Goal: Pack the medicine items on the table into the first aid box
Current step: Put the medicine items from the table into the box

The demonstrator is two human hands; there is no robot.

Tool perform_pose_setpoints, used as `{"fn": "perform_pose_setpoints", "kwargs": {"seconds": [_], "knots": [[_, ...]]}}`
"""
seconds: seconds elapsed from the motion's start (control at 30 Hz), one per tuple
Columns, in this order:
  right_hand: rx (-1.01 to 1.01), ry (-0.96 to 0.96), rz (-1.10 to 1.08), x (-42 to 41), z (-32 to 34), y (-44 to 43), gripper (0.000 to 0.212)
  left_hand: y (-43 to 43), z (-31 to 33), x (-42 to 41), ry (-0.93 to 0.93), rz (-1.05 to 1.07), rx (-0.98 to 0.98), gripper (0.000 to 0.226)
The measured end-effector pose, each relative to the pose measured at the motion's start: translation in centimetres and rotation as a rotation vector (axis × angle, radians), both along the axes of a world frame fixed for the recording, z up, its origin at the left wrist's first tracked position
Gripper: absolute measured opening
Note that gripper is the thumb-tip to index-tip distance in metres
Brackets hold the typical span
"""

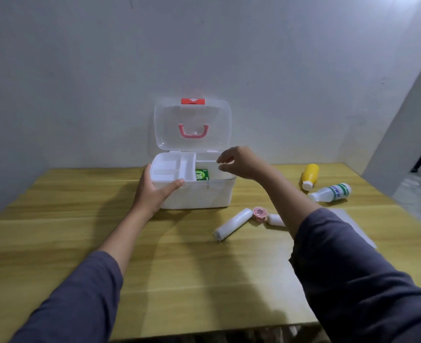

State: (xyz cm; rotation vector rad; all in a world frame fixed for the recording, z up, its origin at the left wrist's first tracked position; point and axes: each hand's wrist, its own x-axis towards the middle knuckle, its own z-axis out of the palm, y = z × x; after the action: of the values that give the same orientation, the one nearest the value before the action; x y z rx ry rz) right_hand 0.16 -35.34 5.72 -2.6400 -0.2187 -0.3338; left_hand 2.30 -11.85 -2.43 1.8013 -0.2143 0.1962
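1. The left hand (155, 191) grips the first aid box (197, 196) at its near-left corner, thumb on the rim.
2. The right hand (239, 163) hovers empty, fingers loosely parted, above the box's right compartment; a green packet (201, 174) lies just left of its fingertips.
3. Behind the right wrist lie a white roll (233, 224), pink tape (259, 214), and a small bottle (276, 220); a yellow bottle (310, 175) and green-labelled bottle (332, 193) lie further right.

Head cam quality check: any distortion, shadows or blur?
Head view: wide-angle bowing at the table edges; soft shadows under both arms; mild softness overall, so the green packet text is only partly legible; no harsh glare on the clear lid.
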Motion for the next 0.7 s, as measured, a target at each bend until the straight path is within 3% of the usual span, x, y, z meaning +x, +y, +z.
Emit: {"fn": "perform_pose_setpoints", "kwargs": {"seconds": [0.17,0.33,0.43,0.53,0.7], "knots": [[0.229,-0.096,-0.266,-6.6,-1.1,-5.0,0.029,-0.8,0.1,-0.4,0.051,0.043,-0.092,0.113],[0.251,-0.140,-0.647,-14.6,-5.3,-10.5,0.036,-2.0,-0.5,-0.4,0.000,0.110,-0.181,0.085],[0.218,-0.006,-0.822,-18.1,-8.4,-12.7,0.047,-2.1,-0.9,-0.2,-0.011,0.114,-0.188,0.087],[0.153,0.115,-0.894,-19.5,-10.7,-13.4,0.056,-2.0,-1.0,-0.1,-0.003,0.106,-0.184,0.093],[0.177,0.004,-0.928,-18.7,-11.2,-13.3,0.054,-1.9,-1.0,-0.1,0.009,0.101,-0.167,0.102]]}}
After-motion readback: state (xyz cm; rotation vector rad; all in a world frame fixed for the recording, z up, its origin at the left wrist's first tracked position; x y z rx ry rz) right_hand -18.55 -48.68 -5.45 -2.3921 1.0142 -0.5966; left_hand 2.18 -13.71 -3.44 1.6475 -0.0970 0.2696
